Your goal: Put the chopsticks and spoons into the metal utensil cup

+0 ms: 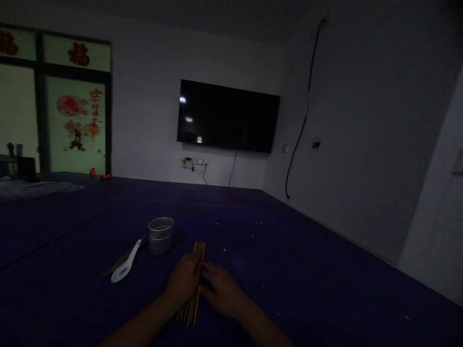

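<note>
A bundle of several thin wooden chopsticks (191,311) lies on the dark blue surface, its far ends fanned less than its near ends. My left hand (183,279) is closed over the bundle's middle from the left. From the right, my right hand (224,293) presses its fingers and thumb against the same chopsticks, and the two hands meet at the fingertips. To the left of the hands stands a grey metal cup (160,237), upright. Beside it lies a white spoon (125,269) with a blue mark in its bowl. A darker utensil (116,264), perhaps another spoon, is partly behind it.
The dark blue surface (289,270) runs to the walls, with small white scraps on it. A large television (227,115) hangs on the far wall above sockets and cords. Clear plastic sheeting (39,189) and small orange objects (93,171) are at the far left.
</note>
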Motion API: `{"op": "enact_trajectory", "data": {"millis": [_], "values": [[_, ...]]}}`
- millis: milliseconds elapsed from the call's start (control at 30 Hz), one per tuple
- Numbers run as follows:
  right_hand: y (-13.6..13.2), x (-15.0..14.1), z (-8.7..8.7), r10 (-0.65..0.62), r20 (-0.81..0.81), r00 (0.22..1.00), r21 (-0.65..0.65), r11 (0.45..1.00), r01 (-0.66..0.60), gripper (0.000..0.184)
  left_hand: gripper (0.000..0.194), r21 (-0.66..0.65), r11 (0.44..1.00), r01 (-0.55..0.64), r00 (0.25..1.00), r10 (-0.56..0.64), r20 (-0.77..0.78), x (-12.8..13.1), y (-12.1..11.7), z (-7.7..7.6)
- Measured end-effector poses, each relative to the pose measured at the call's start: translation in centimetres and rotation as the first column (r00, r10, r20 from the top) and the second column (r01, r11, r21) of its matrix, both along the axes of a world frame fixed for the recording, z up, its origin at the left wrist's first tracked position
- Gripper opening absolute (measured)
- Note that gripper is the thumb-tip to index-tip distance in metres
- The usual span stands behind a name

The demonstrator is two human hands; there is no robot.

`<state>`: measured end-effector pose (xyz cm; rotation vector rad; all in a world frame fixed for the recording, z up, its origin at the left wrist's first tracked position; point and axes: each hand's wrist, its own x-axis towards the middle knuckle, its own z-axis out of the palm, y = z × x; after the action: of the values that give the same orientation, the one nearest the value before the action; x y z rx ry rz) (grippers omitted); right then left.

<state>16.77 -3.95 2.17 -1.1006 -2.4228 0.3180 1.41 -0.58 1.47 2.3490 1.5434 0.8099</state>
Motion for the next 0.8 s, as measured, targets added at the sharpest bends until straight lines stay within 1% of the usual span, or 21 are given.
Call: {"op": "enact_trajectory", "data": {"millis": [433, 800], "values": [[-0.63, -0.05, 0.46, -0.009, -0.003, 1.000, 0.017, 1.000, 0.009, 0.040, 0.031, 0.052, 0.999, 0.014, 0.999, -0.015, 0.033, -0.05, -0.12, -0.24], [-0.34, -0.08, 0.28, -0.016, 0.053, 0.998, 0.017, 1.000, 0.016, 0.043, 0.033, 0.051, 0.997, 0.053, 0.999, -0.053, -0.011, -0.03, -0.48, 0.33]]}}
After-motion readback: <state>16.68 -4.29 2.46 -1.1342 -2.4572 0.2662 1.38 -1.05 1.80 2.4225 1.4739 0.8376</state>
